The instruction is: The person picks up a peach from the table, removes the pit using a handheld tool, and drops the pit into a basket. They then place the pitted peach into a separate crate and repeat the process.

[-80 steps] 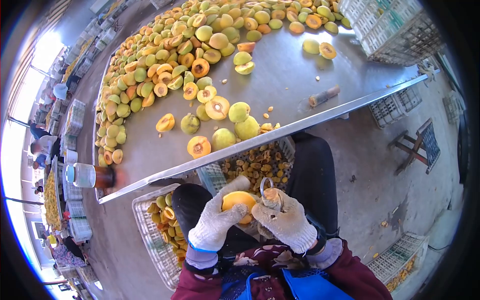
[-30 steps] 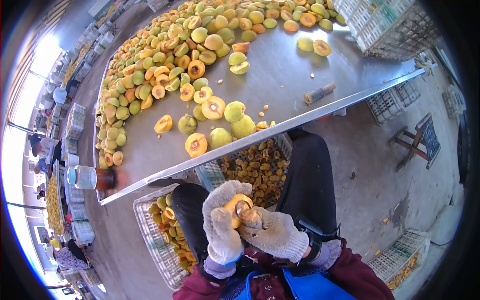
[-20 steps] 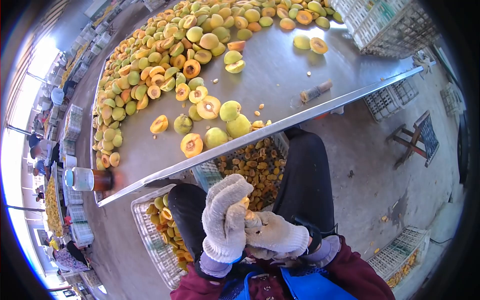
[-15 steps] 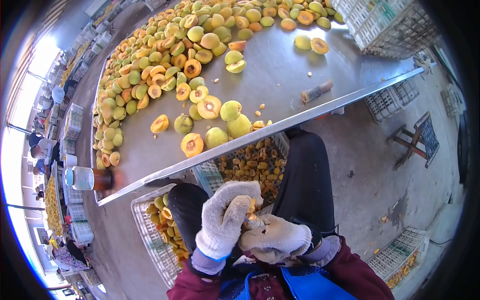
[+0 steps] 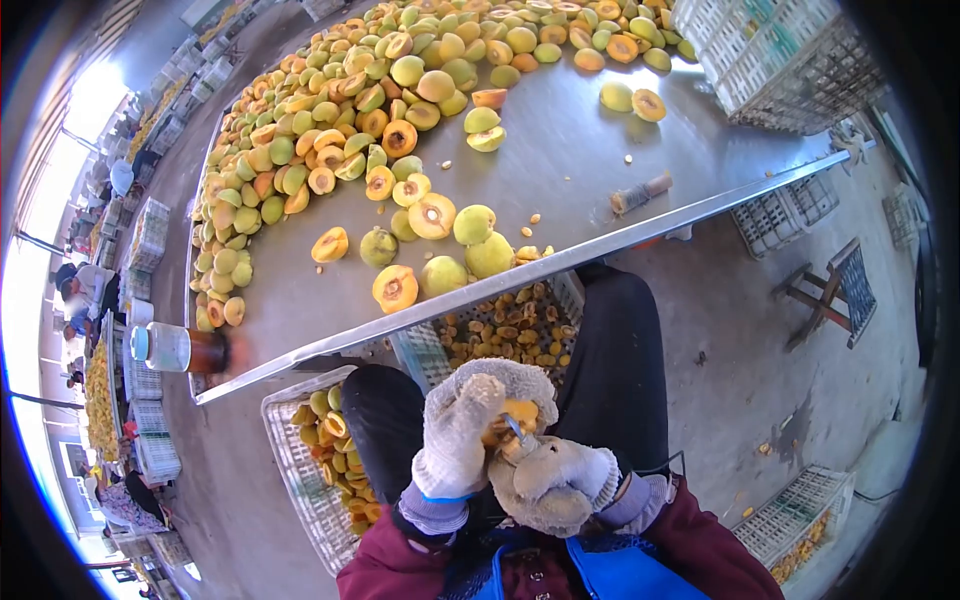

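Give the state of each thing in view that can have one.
Orange fruit piece, flesh showing
Metal-tipped hand tool, at the fruit
White-gloved left hand, closed around the fruit
White-gloved right hand, closed on the tool
Clear jar with blue lid, capped, part filled
White plastic crate by left knee, holding cut fruit
Dark-seated stool, unoccupied

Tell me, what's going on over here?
A person is working on a partly hidden piece of fruit. The gloved left grip holds it; the right grip holds a small tool, its metal end at the fruit. Cut fruit is heaped on the metal table. A crate at the person's left holds more; another crate, under the table's edge, holds browner scraps.
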Demonstrator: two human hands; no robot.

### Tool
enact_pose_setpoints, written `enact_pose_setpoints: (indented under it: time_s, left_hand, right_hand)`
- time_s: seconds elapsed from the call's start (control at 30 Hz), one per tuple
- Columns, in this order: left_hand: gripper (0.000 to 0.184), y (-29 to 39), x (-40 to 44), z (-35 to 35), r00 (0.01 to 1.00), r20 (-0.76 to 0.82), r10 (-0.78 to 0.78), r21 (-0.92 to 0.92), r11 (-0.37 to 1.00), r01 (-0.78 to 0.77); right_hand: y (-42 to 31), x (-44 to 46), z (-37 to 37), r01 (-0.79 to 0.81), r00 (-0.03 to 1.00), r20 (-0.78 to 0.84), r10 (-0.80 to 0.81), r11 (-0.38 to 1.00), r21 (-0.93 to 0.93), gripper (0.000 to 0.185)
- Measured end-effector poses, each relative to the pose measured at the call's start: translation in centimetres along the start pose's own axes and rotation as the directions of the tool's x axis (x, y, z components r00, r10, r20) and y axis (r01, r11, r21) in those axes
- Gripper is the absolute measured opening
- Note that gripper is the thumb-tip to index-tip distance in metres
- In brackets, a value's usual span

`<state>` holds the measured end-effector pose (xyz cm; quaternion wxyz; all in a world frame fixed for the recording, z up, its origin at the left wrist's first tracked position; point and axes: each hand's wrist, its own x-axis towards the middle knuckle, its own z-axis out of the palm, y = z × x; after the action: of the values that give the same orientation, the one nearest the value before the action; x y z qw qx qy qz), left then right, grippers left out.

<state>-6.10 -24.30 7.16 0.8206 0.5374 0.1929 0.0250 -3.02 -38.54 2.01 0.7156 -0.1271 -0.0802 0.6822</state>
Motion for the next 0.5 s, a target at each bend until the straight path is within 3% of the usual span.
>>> enact_pose_setpoints:
  time_s: [0.03,0.07,0.13,0.17,0.2,0.23,0.27,0.33,0.37,0.4,0.43,0.47,0.5]
  left_hand:
    - [0.051,0.7,-0.2,0.3,0.998,0.019,0.066,0.130,0.989,-0.068]
    - [0.051,0.7,0.4,-0.2,0.997,0.018,0.071,0.128,0.989,-0.072]
    - [0.036,-0.2,1.3,-2.2,0.840,0.374,0.392,0.378,0.763,-0.524]
    - [0.037,-0.8,1.4,-2.8,0.820,0.402,0.409,0.258,0.808,-0.529]
    - [0.037,-0.6,0.9,-2.7,0.817,0.403,0.413,0.258,0.805,-0.534]
    - [0.038,-0.2,0.0,-2.2,0.923,0.280,0.264,0.101,0.948,-0.302]
    - [0.039,0.0,-0.5,-1.6,0.980,0.186,0.074,-0.093,0.994,-0.058]
    - [0.043,-0.6,0.5,-0.6,0.989,0.100,0.109,-0.068,0.992,-0.102]
    - [0.045,-1.3,1.4,-0.9,0.990,0.125,-0.065,-0.479,0.870,0.118]
    - [0.047,-1.8,1.8,-1.3,0.954,0.215,-0.207,-0.786,0.543,0.295]
    - [0.048,-2.0,1.8,-1.4,0.961,0.043,-0.273,-0.674,0.702,0.230]
    - [0.048,-1.7,1.8,-1.7,0.964,0.043,-0.263,-0.673,0.706,0.223]
    - [0.044,-1.1,1.3,-2.4,0.980,-0.115,-0.162,-0.488,0.869,0.086]
  right_hand:
    - [0.2,0.0,-0.2,-0.022,0.999,0.036,0.021,0.999,0.035,0.024]
    - [0.2,0.0,-0.4,-0.044,0.997,0.068,0.039,0.997,0.070,0.024]
    - [0.4,0.0,-0.4,-0.088,0.995,0.051,0.082,0.989,0.122,0.026]
    - [0.3,0.3,-0.6,-0.113,0.987,0.128,0.096,0.984,0.136,0.026]
    - [0.3,0.4,-0.7,-0.132,0.975,0.199,0.100,0.979,0.153,0.027]
    - [0.4,0.5,-0.3,-0.124,0.980,0.176,0.095,0.979,0.160,0.028]
    - [0.6,0.5,-0.5,-0.126,0.980,0.175,0.098,0.979,0.159,0.028]
    - [0.9,0.7,-1.0,-0.071,0.996,0.053,0.068,0.997,0.043,0.027]
    - [0.6,0.7,-0.5,-0.074,0.996,0.054,0.072,0.996,0.043,0.027]
    - [0.1,0.8,0.5,-0.046,0.992,0.109,0.056,0.995,-0.091,0.026]
    - [-0.4,0.8,0.9,-0.013,0.984,0.172,0.053,0.974,-0.227,0.026]
    - [-0.6,1.0,0.6,-0.013,0.983,0.177,0.056,0.972,-0.236,0.026]
    - [-0.6,1.1,-0.1,0.051,0.994,0.101,-0.032,0.979,-0.196,0.025]
